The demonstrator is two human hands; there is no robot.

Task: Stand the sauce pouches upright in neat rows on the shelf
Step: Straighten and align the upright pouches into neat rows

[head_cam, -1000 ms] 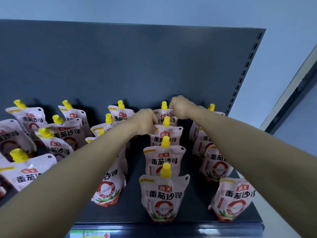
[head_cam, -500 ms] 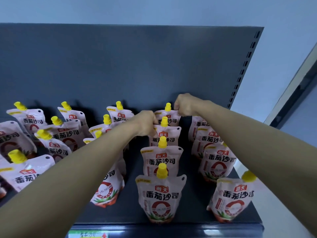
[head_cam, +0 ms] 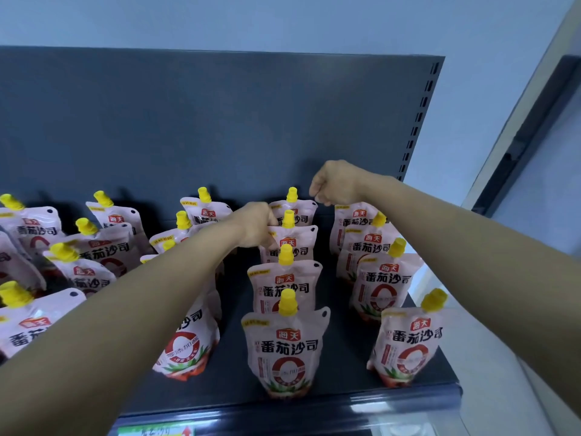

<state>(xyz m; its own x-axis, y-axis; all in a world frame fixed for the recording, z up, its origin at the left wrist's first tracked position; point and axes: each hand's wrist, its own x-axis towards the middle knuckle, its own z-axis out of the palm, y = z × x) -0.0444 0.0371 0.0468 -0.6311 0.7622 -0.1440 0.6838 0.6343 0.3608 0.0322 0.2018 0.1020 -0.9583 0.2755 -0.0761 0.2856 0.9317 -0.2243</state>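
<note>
Pink-and-white sauce pouches with yellow caps stand on a dark shelf (head_cam: 345, 366). The middle row runs front to back from the front pouch (head_cam: 287, 350) to the rearmost pouch (head_cam: 295, 210). My left hand (head_cam: 256, 226) pinches the top left corner of the second-from-back pouch (head_cam: 294, 243). My right hand (head_cam: 334, 184) is curled at the top right corner of the rearmost pouch. A right row (head_cam: 385, 281) stands upright with its front pouch (head_cam: 408, 341) near the shelf's corner. My left forearm hides much of the row left of the middle (head_cam: 188, 347).
On the left, several pouches (head_cam: 94, 247) lean at mixed angles in a loose group. The dark back panel (head_cam: 220, 127) rises behind the rows, with a slotted upright (head_cam: 419, 114) at its right edge. A price rail (head_cam: 283, 420) runs along the shelf front. Right of the shelf is a pale wall.
My right hand shifted a little right and up along the rearmost pouch's top. The caps of the right row have come into view, and the view has tilted slightly.
</note>
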